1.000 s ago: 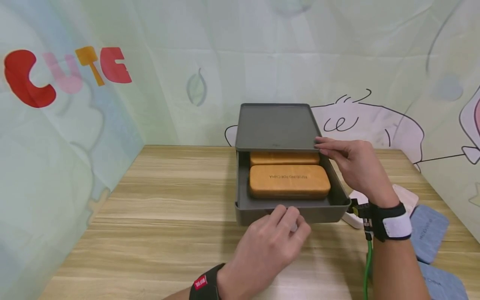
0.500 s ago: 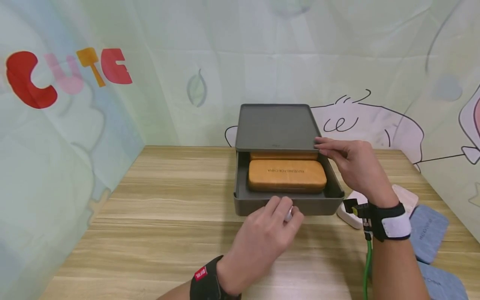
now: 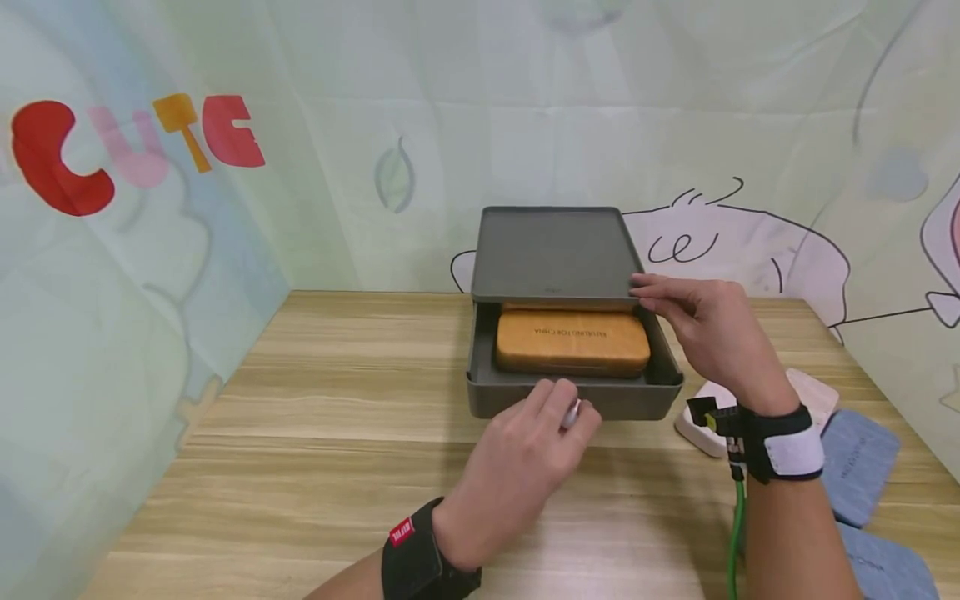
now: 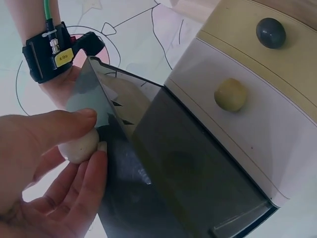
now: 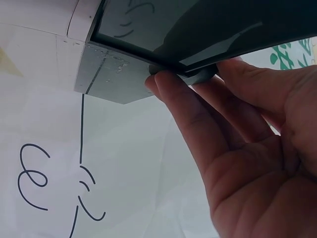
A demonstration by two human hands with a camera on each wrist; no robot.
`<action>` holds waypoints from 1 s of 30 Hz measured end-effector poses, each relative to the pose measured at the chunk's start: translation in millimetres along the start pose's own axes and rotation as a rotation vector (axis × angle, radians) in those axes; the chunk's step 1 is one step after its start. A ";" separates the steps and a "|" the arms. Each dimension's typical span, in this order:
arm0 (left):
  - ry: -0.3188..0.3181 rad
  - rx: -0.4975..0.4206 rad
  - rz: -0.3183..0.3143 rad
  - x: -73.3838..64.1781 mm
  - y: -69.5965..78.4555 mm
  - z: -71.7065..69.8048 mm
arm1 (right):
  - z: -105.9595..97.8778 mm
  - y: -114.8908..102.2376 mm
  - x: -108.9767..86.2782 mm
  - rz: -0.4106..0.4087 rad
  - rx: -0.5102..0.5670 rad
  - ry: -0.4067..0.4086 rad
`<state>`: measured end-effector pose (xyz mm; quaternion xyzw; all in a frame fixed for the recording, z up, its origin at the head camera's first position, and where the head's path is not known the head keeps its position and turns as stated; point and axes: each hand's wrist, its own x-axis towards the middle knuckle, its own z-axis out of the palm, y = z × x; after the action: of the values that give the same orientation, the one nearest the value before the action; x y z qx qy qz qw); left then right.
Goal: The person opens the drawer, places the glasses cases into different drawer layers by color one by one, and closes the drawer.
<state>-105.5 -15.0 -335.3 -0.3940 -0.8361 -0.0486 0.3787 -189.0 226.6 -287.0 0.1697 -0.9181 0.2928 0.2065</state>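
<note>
A small cabinet has a dark grey top (image 3: 553, 254) and a grey top drawer (image 3: 641, 403) that is partly pulled out. Inside the drawer lies an orange-tan case (image 3: 572, 343) with printed letters; behind it, a second orange case (image 3: 570, 307) is mostly hidden under the cabinet top. My left hand (image 3: 517, 479) pinches the whitish round knob (image 4: 81, 148) on the drawer front between thumb and fingers. At the cabinet's front right corner, my right hand (image 3: 705, 329) grips the edge of the top with thumb and fingertips.
Below the grey drawer, the left wrist view shows a white drawer front with a yellowish knob (image 4: 230, 94) and a cream one with a dark knob (image 4: 271, 33). Right of the cabinet lie a white case (image 3: 697, 435), a pale pink piece (image 3: 813, 395) and blue cases (image 3: 858, 467).
The drawer has slid inward, away from me, and my left hand has moved with it on the knob. Less of the rear case shows. My right hand has stayed at the corner.
</note>
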 end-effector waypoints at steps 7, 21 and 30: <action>-0.010 -0.036 -0.025 0.0 -5.4 3.3 | -1.2 -2.4 0.0 0.016 -0.003 -0.013; -0.020 -0.048 -0.030 0.9 -9.5 5.0 | 0.5 -2.5 -2.1 0.005 -0.009 0.003; -0.022 -0.075 -0.046 2.6 -12.3 8.0 | 0.4 -4.6 -4.4 0.025 -0.005 0.008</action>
<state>-119.9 -18.8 -336.5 -0.3893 -0.8465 -0.0843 0.3532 -183.3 223.7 -287.2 0.1564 -0.9201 0.2936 0.2067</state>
